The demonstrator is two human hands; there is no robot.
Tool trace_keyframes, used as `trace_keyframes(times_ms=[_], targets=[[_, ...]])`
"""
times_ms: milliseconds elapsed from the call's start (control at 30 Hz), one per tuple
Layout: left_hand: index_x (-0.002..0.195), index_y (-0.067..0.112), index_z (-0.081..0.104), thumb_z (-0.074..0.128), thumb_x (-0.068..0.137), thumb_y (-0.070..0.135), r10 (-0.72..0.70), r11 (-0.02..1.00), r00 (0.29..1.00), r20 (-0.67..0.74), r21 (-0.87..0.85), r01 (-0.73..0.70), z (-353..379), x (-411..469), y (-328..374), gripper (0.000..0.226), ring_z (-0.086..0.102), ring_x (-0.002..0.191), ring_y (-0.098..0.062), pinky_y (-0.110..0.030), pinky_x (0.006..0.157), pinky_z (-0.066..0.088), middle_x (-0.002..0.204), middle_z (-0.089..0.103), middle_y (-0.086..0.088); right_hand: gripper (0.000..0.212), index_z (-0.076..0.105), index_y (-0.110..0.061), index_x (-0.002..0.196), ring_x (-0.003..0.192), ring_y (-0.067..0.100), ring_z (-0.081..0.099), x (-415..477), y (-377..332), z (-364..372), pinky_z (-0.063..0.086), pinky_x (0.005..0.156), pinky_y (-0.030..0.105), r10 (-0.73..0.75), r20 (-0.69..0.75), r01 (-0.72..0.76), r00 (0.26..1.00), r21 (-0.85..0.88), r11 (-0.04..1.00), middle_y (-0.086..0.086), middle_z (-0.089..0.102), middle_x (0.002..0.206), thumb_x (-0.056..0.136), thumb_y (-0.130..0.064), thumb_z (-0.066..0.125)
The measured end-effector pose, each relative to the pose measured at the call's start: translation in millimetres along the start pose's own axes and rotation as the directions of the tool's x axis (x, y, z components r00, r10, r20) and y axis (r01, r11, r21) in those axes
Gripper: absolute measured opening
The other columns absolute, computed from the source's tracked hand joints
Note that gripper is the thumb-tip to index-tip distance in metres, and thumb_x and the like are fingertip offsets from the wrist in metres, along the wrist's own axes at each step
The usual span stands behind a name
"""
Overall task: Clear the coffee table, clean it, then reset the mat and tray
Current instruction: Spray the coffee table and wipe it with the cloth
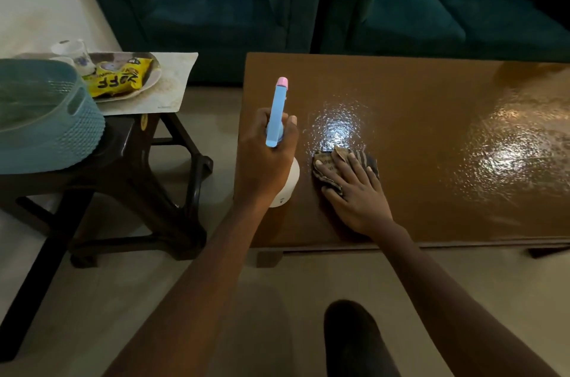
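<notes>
- Brown glossy desk (431,136) shows a wet sheen across its middle and right end.
- My left hand (262,167) has its fingers (262,122) wrapped round the spray bottle (277,117), held over the desk's left edge with the nozzle pointing away from me.
- My right hand (357,194) lies flat, fingers (354,165) straight, pressing a striped cloth (328,178) onto the desk near its left end.
- On the dark stool (123,161) left of the desk sit the mat (177,80), a plate (152,82) with a yellow packet (120,80), a cup (75,51) and the teal tray (46,117).

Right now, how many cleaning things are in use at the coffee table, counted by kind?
Spray bottle: 1, held in the left grip
Cloth: 1, pressed on the coffee table under the right grip
Total: 2
</notes>
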State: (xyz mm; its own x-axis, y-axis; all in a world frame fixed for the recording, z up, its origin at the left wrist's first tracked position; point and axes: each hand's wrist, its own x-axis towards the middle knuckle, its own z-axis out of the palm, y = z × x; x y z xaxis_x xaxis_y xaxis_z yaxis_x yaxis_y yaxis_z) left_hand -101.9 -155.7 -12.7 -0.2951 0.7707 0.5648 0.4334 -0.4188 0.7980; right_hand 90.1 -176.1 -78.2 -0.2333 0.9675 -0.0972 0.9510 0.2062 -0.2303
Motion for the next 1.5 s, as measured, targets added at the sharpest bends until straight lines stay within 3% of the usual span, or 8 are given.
trace_keyframes(times_ms=[333, 500, 733, 900, 1033, 1133, 1267, 1500], targets=[[0.102, 0.024, 0.048, 0.058, 0.094, 0.035, -0.035, 0.999, 0.995, -0.093, 0.032, 0.038, 10, -11, -2, 0.016, 0.061, 0.070, -0.013, -0.016, 0.057, 0.052, 0.075, 0.053, 0.014, 0.062, -0.013, -0.059, 0.145, 0.150, 0.015, -0.021, 3, 7, 3, -0.008, 0.122, 0.044, -0.071, 0.009, 0.071, 0.997, -0.037, 0.997, -0.011, -0.007, 0.166, 0.084, -0.067, -0.003], [0.104, 0.004, 0.059, 0.054, 0.090, 0.048, -0.082, 0.996, 0.990, -0.110, 0.035, 0.087, 12, -12, -8, 0.047, 0.066, 0.068, -0.017, -0.019, 0.060, 0.054, 0.078, 0.065, -0.009, 0.066, -0.008, -0.055, 0.150, 0.150, 0.015, -0.021, -2, 6, 5, -0.009, 0.122, 0.045, -0.107, 0.013, 0.107, 0.994, -0.040, 0.993, -0.009, -0.006, 0.166, 0.086, -0.066, -0.004], [0.102, 0.008, 0.059, 0.055, 0.091, 0.042, -0.157, 0.985, 0.979, -0.134, 0.057, 0.165, 13, -14, 0, 0.037, 0.066, 0.068, -0.019, -0.027, 0.061, 0.057, 0.078, 0.066, -0.010, 0.063, -0.007, -0.052, 0.152, 0.150, 0.016, -0.020, -7, 4, 0, -0.012, 0.121, 0.045, -0.121, 0.063, 0.123, 0.991, -0.024, 0.992, -0.008, -0.007, 0.166, 0.092, -0.063, 0.006], [0.109, 0.019, 0.050, 0.059, 0.094, 0.029, -0.212, 0.969, 0.976, -0.055, 0.115, 0.218, 6, -15, 23, 0.021, 0.061, 0.076, -0.001, -0.010, 0.066, 0.051, 0.084, 0.056, 0.010, 0.066, -0.003, -0.047, 0.155, 0.150, 0.019, -0.023, -15, -7, -8, -0.012, 0.121, 0.048, -0.096, 0.138, 0.094, 0.986, 0.025, 0.995, -0.005, -0.009, 0.166, 0.096, -0.070, 0.017], [0.116, 0.008, 0.052, 0.067, 0.088, 0.035, -0.302, 0.929, 0.946, 0.114, 0.258, 0.266, -13, -9, 32, 0.041, 0.059, 0.078, -0.008, -0.014, 0.074, 0.050, 0.091, 0.056, 0.003, 0.065, 0.014, -0.049, 0.153, 0.151, 0.016, -0.016, -26, -5, -37, -0.002, 0.123, 0.048, -0.117, 0.202, 0.083, 0.972, 0.169, 0.982, -0.010, -0.003, 0.166, 0.093, -0.074, 0.022], [0.127, 0.013, 0.044, 0.076, 0.081, 0.031, -0.399, 0.891, 0.865, 0.305, 0.354, 0.286, -41, -5, 49, 0.059, 0.055, 0.101, -0.014, -0.030, 0.088, 0.051, 0.113, 0.053, -0.003, 0.055, 0.032, -0.046, 0.149, 0.153, 0.014, -0.002, -39, -12, -73, 0.011, 0.121, 0.044, -0.074, 0.171, 0.027, 0.983, 0.265, 0.964, -0.011, 0.009, 0.166, 0.098, -0.065, 0.027], [0.139, 0.013, 0.031, 0.075, 0.078, 0.019, -0.560, 0.795, 0.750, 0.353, 0.483, 0.366, -79, -2, 85, 0.076, 0.045, 0.126, -0.022, -0.047, 0.099, 0.049, 0.139, 0.039, -0.009, 0.049, 0.026, -0.043, 0.152, 0.152, 0.012, 0.007, -40, -31, -127, 0.020, 0.121, 0.043, -0.027, 0.080, -0.004, 0.996, 0.367, 0.930, -0.010, 0.018, 0.164, 0.104, -0.050, 0.030], [0.132, 0.005, 0.047, 0.043, 0.088, 0.041, -0.429, 0.746, 0.850, 0.306, 0.650, 0.143, -99, 52, 155, 0.058, 0.047, 0.128, -0.028, -0.045, 0.102, 0.046, 0.136, 0.049, -0.017, 0.051, 0.027, -0.041, 0.153, 0.152, 0.010, 0.007, -13, -67, -219, 0.018, 0.119, 0.038, -0.096, -0.010, 0.091, 0.995, 0.424, 0.901, -0.012, 0.021, 0.163, 0.104, -0.053, 0.026]])
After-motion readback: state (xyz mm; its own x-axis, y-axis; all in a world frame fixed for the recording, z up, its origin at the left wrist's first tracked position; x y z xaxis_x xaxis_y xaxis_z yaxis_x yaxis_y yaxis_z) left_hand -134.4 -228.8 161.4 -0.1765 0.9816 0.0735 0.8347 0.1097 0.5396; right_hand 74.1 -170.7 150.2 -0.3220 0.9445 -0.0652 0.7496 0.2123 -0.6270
